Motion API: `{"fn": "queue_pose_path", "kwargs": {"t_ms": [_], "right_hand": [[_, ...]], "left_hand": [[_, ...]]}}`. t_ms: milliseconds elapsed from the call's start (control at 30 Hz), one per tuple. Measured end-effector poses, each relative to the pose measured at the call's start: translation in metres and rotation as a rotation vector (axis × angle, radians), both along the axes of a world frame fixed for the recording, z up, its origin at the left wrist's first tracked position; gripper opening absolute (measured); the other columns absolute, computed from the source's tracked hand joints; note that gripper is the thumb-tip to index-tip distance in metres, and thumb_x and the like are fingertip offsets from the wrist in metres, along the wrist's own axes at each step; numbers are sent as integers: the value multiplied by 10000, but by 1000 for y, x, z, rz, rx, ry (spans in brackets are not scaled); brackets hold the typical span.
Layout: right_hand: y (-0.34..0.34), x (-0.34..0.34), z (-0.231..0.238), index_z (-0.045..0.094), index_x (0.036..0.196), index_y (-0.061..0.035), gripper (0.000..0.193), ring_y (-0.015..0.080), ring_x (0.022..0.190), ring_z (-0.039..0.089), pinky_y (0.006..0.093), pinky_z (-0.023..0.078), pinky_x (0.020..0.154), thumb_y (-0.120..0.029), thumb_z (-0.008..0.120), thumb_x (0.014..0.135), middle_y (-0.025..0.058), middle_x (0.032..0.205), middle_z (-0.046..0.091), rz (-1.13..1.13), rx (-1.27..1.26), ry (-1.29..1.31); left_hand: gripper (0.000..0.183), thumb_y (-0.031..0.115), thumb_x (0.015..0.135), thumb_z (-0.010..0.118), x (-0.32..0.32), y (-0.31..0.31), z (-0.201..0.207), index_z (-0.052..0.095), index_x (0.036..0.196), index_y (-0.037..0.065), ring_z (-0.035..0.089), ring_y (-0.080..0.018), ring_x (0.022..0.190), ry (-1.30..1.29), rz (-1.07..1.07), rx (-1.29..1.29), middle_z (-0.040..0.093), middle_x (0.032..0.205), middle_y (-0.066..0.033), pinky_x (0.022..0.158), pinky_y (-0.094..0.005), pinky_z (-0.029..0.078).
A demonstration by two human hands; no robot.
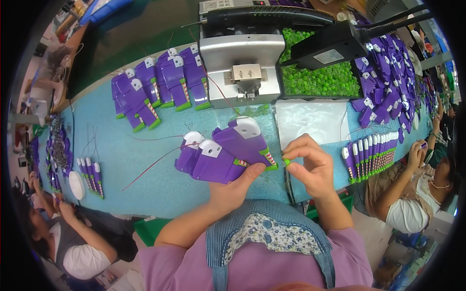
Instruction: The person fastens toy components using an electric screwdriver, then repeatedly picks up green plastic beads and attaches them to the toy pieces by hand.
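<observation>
My left hand (233, 191) is closed around three flat purple plastic pieces (239, 145), fanned out above the blue mat. Each has a white end with small holes, and striped strips with green tips show on the nearer ends. Thin dark red wires trail from them to the left and upward. My right hand (313, 169), just right of the fan, pinches a small green bead (287, 162) between thumb and fingertip. The bead is close to the green tip of the foremost piece, with a gap between them.
Behind my hands stands a grey metal fixture (241, 53) with a black handheld tool (267, 15) above it. A bin of green beads (318, 80) is to its right. Purple pieces lie in a group (162, 80), a heap (383, 72) and a row (371, 155). Co-workers sit both sides.
</observation>
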State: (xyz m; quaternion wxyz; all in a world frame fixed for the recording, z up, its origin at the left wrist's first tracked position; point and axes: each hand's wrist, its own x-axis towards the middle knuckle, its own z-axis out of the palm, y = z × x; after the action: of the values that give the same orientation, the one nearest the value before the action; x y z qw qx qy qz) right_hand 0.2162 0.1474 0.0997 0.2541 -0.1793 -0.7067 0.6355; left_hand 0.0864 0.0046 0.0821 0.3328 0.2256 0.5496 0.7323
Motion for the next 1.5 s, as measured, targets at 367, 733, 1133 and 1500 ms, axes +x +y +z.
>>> {"fn": "queue_pose_path", "kwargs": {"t_ms": [367,733,1133,1500], "right_hand": [[-14,-7,-10,676,816,-34,122,176,775,586,278,453,694,-35,761,728,60,847,649,-29,97,-76],[11,-60,-27,639,841,-18,131,289,797,589,365,494,710,22,684,726,99,853,636,23,642,-116],[2,-50,-13,638,856,2,189,241,744,617,295,509,636,104,639,697,103,877,601,-57,609,-106],[-14,-32,9,637,1004,18,312,256,797,627,314,507,660,98,692,707,135,939,647,60,407,35]], "left_hand": [[184,65,866,685,1,-3,-3,632,1034,14,616,-120,866,66,-14,-55,660,952,-40,745,-261,493],[332,108,830,627,-75,-41,5,511,1121,-2,619,-270,865,-228,203,-18,612,936,-137,744,-456,536],[366,155,718,801,-171,-49,-13,553,925,-18,629,-148,677,925,667,-993,644,774,-61,598,-308,488],[403,-17,777,714,-34,-21,14,530,1136,-7,640,-171,831,-202,136,-56,635,953,-79,737,-297,523]]}}
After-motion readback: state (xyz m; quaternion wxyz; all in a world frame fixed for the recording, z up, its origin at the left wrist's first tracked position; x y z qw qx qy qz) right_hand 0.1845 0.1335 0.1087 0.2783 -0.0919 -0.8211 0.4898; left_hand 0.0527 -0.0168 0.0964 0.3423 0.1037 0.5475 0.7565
